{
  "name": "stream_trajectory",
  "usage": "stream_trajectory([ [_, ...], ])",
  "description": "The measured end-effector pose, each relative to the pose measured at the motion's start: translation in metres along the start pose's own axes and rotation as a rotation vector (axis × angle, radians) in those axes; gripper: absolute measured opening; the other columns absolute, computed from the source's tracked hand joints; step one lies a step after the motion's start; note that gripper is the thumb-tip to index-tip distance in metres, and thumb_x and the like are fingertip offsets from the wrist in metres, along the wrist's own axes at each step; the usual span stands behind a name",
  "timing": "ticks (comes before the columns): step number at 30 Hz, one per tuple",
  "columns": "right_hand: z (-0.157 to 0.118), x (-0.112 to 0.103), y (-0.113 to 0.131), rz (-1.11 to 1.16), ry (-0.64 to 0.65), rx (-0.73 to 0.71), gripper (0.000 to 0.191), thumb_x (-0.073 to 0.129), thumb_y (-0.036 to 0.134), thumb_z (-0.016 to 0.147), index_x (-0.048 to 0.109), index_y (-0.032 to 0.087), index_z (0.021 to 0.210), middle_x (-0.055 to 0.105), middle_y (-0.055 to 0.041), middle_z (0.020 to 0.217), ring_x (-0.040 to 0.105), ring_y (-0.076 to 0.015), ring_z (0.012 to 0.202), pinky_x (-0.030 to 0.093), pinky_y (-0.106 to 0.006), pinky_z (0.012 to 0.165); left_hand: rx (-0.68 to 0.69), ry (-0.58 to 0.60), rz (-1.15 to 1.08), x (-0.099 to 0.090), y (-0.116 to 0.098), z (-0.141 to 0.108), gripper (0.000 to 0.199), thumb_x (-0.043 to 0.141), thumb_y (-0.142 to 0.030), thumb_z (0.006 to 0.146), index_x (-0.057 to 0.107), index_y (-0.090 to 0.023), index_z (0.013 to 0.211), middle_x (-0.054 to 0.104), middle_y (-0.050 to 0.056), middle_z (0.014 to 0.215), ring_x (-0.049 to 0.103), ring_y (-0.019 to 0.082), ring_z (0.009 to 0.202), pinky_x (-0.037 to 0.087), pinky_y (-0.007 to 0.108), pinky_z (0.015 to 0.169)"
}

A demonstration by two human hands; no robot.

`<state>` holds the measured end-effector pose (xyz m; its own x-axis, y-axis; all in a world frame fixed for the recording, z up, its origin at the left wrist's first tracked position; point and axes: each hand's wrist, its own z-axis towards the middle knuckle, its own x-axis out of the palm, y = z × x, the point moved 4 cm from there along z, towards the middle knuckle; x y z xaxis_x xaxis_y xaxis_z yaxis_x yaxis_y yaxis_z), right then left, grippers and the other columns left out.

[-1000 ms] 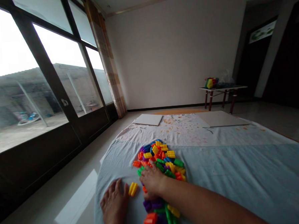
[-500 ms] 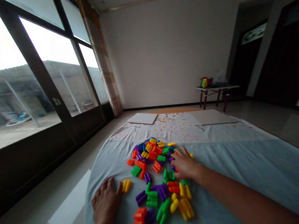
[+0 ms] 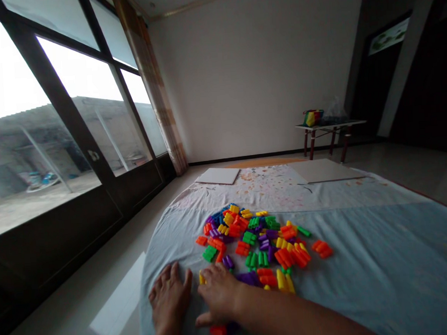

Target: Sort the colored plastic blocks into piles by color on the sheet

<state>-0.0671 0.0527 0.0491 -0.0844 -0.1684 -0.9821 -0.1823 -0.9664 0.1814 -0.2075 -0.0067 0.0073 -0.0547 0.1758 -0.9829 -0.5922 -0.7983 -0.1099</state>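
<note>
Many plastic blocks in orange, yellow, green, purple and blue lie in a loose pile (image 3: 249, 238) on the cloth-covered table (image 3: 363, 260). My left hand (image 3: 169, 298) rests on the cloth left of the blocks, fingers spread, holding nothing. Close to its right, my right hand (image 3: 219, 293) reaches over the near blocks with its fingertips at a yellow block (image 3: 202, 277); whether it grips that block is hidden. Its thumb is spread toward the left, just above an orange block (image 3: 218, 331). The right forearm covers part of the nearest blocks.
Two flat boards, a white one (image 3: 218, 176) and a greyish one (image 3: 326, 170), lie at the table's far side. Behind stands a small table (image 3: 329, 126) with a colourful bag (image 3: 313, 117) and clear plastic. Glass doors line the left.
My right hand has moved from the right side of the pile to the near left, beside my left hand. Orange blocks it covered now show. The view has shifted slightly.
</note>
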Motion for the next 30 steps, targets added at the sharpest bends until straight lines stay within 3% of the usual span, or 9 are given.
stream_trajectory([
  [3,-0.021,-0.003,-0.01,-0.034,0.038,-0.053,0.052,0.059,0.055,0.073,0.067,0.012,0.102,0.058,-0.0183,0.122,0.051,-0.0345,0.113,0.032,-0.056,0.099,0.001,0.008,0.007,-0.001,-0.001,0.0,0.067,0.025,-0.054,0.082,0.042,-0.017,0.135,0.039,0.01,0.144,0.034,0.028,0.13,0.022,0.044,0.107],
  [6,-0.05,-0.014,-0.029,-0.104,0.077,-0.08,0.041,0.06,0.043,0.075,0.068,0.014,0.103,0.061,-0.0164,0.118,0.053,-0.033,0.11,0.031,-0.055,0.1,-0.008,0.034,-0.005,-0.004,-0.002,-0.001,0.068,0.024,-0.055,0.082,0.042,-0.017,0.136,0.038,0.009,0.145,0.032,0.028,0.131,0.022,0.044,0.107],
  [9,-0.078,-0.024,-0.051,-0.153,0.145,-0.03,0.038,0.061,0.034,0.075,0.067,0.012,0.106,0.065,-0.0159,0.11,0.051,-0.0319,0.112,0.031,-0.051,0.1,0.0,0.034,-0.013,-0.005,-0.003,-0.001,0.068,0.023,-0.055,0.083,0.042,-0.016,0.136,0.039,0.009,0.145,0.032,0.029,0.131,0.021,0.044,0.107],
  [14,-0.104,-0.053,-0.084,-0.137,0.246,0.121,0.022,0.068,0.029,0.068,0.073,0.018,0.087,0.069,-0.0124,0.094,0.056,-0.0296,0.103,0.029,-0.047,0.101,0.005,0.02,0.005,-0.004,-0.002,-0.002,0.065,0.026,-0.053,0.084,0.043,-0.017,0.136,0.04,0.01,0.144,0.034,0.029,0.131,0.022,0.044,0.108],
  [17,-0.078,-0.077,-0.089,-0.101,0.136,0.175,0.018,0.062,0.033,0.075,0.072,0.022,0.084,0.07,-0.0085,0.087,0.057,-0.0261,0.099,0.029,-0.044,0.099,0.004,0.011,0.028,-0.003,-0.002,-0.002,0.064,0.028,-0.053,0.084,0.042,-0.02,0.136,0.04,0.009,0.145,0.033,0.027,0.132,0.02,0.043,0.108],
  [20,-0.02,-0.086,-0.081,-0.113,-0.06,0.137,0.028,0.055,0.038,0.081,0.069,0.019,0.097,0.069,-0.0096,0.095,0.056,-0.0253,0.101,0.028,-0.044,0.1,-0.013,0.028,0.056,-0.001,-0.002,-0.003,0.064,0.028,-0.054,0.083,0.041,-0.024,0.138,0.038,0.006,0.147,0.028,0.026,0.136,0.016,0.043,0.11],
  [23,0.049,-0.068,-0.072,-0.108,-0.102,0.1,0.046,0.059,0.046,0.077,0.062,0.017,0.112,0.061,-0.0135,0.118,0.046,-0.0292,0.117,0.025,-0.049,0.103,-0.017,0.047,0.096,0.0,-0.002,-0.003,0.064,0.028,-0.054,0.083,0.038,-0.024,0.139,0.035,0.006,0.148,0.025,0.026,0.137,0.013,0.043,0.111],
  [26,0.1,-0.041,-0.071,-0.088,-0.045,0.11,0.066,0.061,0.056,0.071,0.054,0.015,0.124,0.043,-0.0175,0.139,0.03,-0.0338,0.132,0.017,-0.055,0.106,-0.015,0.046,0.11,0.001,-0.001,-0.003,0.064,0.028,-0.054,0.083,0.039,-0.024,0.139,0.035,0.006,0.148,0.026,0.026,0.137,0.015,0.043,0.111],
  [30,0.119,-0.019,-0.088,-0.116,0.088,0.229,0.064,0.059,0.056,0.072,0.058,0.013,0.12,0.045,-0.0201,0.136,0.028,-0.0366,0.133,0.015,-0.06,0.106,-0.028,0.045,0.106,0.003,0.001,-0.002,0.064,0.028,-0.054,0.083,0.039,-0.025,0.139,0.035,0.006,0.148,0.026,0.025,0.137,0.014,0.043,0.111],
])
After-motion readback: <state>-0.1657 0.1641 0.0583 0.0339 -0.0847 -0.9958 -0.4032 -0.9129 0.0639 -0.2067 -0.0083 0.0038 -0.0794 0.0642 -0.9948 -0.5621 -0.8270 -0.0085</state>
